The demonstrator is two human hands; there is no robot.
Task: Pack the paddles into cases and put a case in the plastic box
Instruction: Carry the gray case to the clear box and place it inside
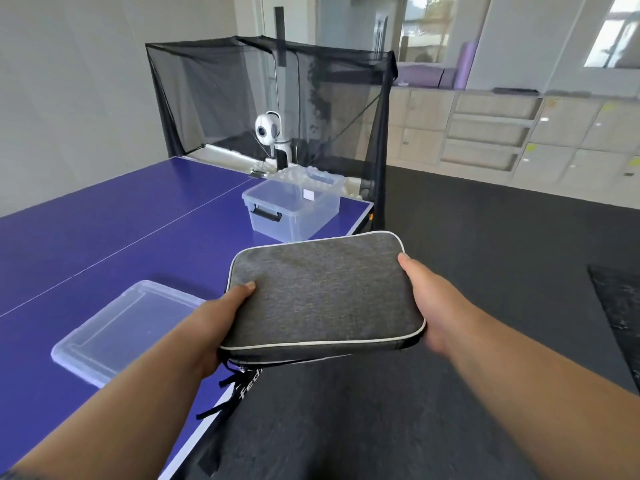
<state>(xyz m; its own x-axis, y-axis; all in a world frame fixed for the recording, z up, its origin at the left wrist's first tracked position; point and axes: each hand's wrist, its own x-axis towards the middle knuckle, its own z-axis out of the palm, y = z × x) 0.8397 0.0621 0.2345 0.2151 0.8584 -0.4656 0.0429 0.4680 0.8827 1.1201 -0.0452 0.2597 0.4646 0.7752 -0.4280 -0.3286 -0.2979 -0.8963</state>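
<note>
Over the near right edge of the tabletop, you hold the grey case in the air, off the surface, with the lid lying flat just to its left. Left hand grips the left short end and right hand the right short end; each thumb lies on top, and the fingers underneath are hidden. Case looks closed, so packing seems done for this one. Step in hand: carrying it to the box, which stands open farther along the tabletop, well apart from the case. Broad face is up, tipped slightly toward you; long axis runs left to right across you, right end a little farther off. Dark straps and a lettered piece hang below the near left corner; cannot tell if they belong to this case. Next move likely calls for a reach forward, then a turn, since the box seems to run lengthwise away from you, and a level lowering inside the rim.
</note>
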